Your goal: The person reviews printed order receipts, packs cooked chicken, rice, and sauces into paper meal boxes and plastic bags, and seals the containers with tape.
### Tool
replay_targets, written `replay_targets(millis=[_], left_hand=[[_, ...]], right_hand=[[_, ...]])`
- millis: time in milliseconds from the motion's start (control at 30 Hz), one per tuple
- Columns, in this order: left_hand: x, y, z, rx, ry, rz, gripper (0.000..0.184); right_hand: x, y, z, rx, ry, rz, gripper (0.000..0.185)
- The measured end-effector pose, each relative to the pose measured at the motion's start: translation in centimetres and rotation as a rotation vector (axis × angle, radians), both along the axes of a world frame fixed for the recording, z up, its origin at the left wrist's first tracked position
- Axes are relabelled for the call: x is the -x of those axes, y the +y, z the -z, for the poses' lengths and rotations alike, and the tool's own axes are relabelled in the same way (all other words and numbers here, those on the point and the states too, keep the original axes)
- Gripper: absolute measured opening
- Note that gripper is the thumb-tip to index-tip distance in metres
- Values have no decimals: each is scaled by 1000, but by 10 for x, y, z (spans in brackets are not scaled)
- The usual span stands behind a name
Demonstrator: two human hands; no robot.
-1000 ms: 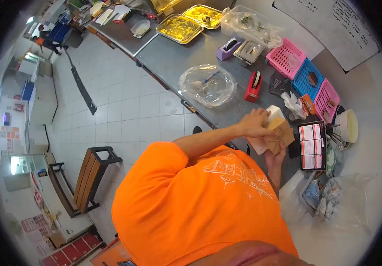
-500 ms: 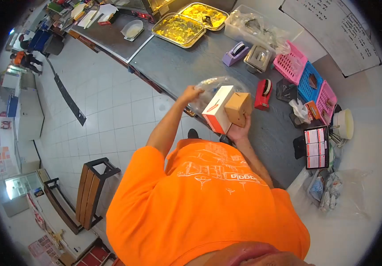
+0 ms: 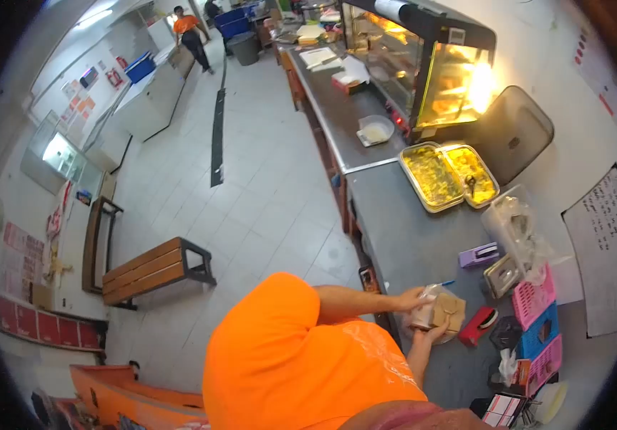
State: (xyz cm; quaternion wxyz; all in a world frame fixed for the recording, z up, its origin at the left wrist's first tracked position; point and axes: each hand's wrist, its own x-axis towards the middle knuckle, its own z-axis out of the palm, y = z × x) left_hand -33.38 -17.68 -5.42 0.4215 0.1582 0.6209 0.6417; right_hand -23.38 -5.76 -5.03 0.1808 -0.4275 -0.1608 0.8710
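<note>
My right hand (image 3: 430,335) supports a small brown cardboard box (image 3: 449,309) from its near side. A white box with an orange-red end is pressed against it, now mostly covered by my hands and a clear plastic bag (image 3: 434,291). My left hand (image 3: 411,299) is closed on the bag at the left side of the boxes. How far the bag wraps around them I cannot tell. On the counter just beyond lies a blue pen (image 3: 447,283). A red tape dispenser (image 3: 474,328) stands right of the boxes.
On the grey counter (image 3: 394,215) are two trays of yellow food (image 3: 431,179), a purple tape dispenser (image 3: 479,254), a metal container (image 3: 502,276), and pink (image 3: 535,295) and blue baskets (image 3: 540,337). A lit display warmer (image 3: 451,86) stands behind. A person in orange (image 3: 190,39) is far off.
My head view has swung, showing more of the room ahead. My left hand has come closer to the boxes with the plastic bag, which now lies over the white box.
</note>
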Motion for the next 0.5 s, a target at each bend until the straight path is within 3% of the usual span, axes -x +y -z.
replay_targets(millis=[100, 167, 233, 267, 367, 433, 500], left_hand=[[-33, -20, -29, -47, 13, -1, 52], [-39, -30, -34, -50, 129, 104, 49], [-42, -33, -42, -32, 259, 183, 46], [-37, -26, -44, -74, 214, 68, 45], [-32, -7, -58, -106, 103, -156, 42], [-34, -21, -105, 0, 68, -191, 42], [-40, -24, -105, 81, 100, -246, 42]], right_hand=[[1, 33, -6, 190, -133, -199, 79], [4, 21, -32, 68, -12, -299, 79], [-11, 23, -34, 147, 232, -351, 75], [-15, 35, -19, 131, -27, -324, 73], [-20, 41, -25, 20, -133, -275, 71], [-29, 41, -31, -477, -218, -251, 73], [-43, 44, -45, -1091, -448, -184, 74]])
